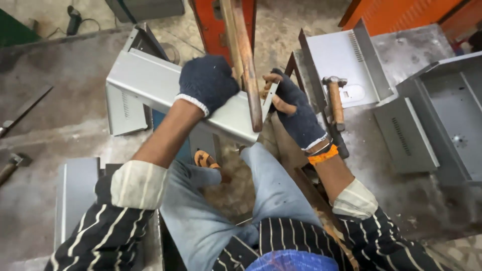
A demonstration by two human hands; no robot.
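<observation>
Both my hands wear dark blue knit gloves. My left hand (207,83) is closed over the top of a bent grey sheet-metal piece (150,80), pressing it where a rusty wooden bar (247,65) stands upright. My right hand (296,113), its fingertips bare, grips the right end edge of the same sheet-metal piece beside the bar. The piece lies across my lap, above my light blue trousers (271,190).
A hammer (335,100) with a wooden handle lies on a metal strip to the right. Grey sheet-metal boxes and covers (437,115) sit on the concrete floor right and left. Orange metal frames (401,15) stand behind. Another hammer (12,164) lies at far left.
</observation>
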